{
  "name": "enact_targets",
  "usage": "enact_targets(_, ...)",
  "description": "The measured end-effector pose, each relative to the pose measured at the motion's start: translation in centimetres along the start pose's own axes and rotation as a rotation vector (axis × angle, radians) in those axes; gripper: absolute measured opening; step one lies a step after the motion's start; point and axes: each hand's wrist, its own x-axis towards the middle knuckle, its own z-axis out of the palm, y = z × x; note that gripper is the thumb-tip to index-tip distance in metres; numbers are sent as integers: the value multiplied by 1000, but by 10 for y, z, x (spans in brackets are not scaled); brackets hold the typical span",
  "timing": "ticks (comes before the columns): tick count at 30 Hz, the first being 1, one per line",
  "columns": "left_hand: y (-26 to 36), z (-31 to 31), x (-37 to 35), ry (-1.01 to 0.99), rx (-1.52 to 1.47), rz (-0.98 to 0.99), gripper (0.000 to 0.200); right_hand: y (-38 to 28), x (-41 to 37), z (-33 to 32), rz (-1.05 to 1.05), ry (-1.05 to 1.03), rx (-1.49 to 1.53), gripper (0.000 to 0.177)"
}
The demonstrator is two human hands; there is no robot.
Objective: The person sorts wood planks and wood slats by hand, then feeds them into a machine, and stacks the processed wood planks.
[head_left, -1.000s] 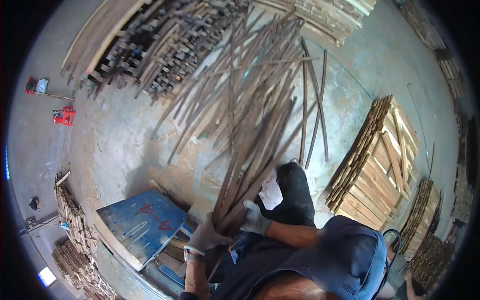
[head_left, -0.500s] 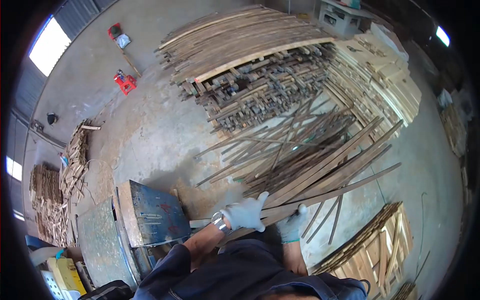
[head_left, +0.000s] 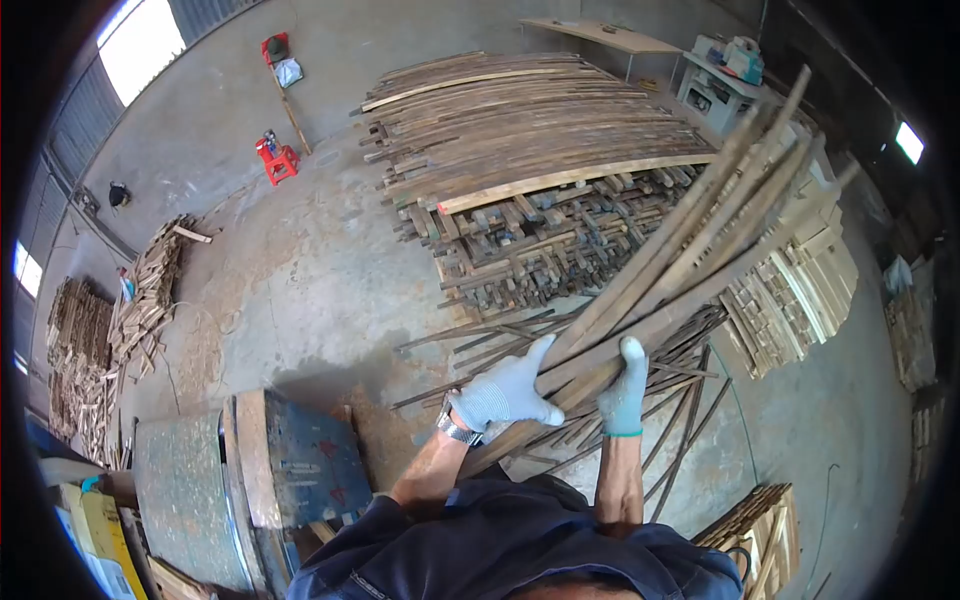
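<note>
A bundle of long wooden strips (head_left: 640,318) slants from near my body up to the right, its far ends raised and slightly blurred. My left hand (head_left: 507,392), in a pale glove with a watch at the wrist, is wrapped round the near part of the bundle from the left side. On the right side of the same bundle, my right hand (head_left: 625,390) grips it, its glove edged in green and its thumb pointing up. Beneath the bundle, loose dark strips (head_left: 690,400) lie criss-crossed on the floor.
A large layered stack of strips (head_left: 540,120) stands ahead, with pale boards (head_left: 800,290) to its right. A blue metal machine (head_left: 310,455) is close at my left. Farther off are a red stool (head_left: 279,163), scrap piles (head_left: 150,290) and a table (head_left: 605,36). Pale wood (head_left: 765,540) sits at lower right.
Both hands have moved up and away from my body with the bundle. The bundle's far ends have risen and now overlap the stacks behind. The whole view has shifted as well.
</note>
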Motion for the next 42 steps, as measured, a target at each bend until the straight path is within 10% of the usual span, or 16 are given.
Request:
enact_targets(11,-83,-229,151,155,-605,503,99,60,214,245,-195,-155,-399,56)
enact_targets(19,-80,-265,278,388,-955,396,95,44,332,356,12,-340,-898,50)
enact_targets(23,-118,-266,316,515,-496,4,101,121,467,305,-314,-465,-1308,99)
enact_targets(26,-160,-302,320,276,155,84,78,174,441,287,-86,-422,-2057,122)
enact_targets(31,-211,-326,301,399,316,185,67,210,424,284,-224,-207,-2354,92)
enact_targets(42,-331,-441,365,749,-6,520,27,202,420,287,-250,-177,-2271,97)
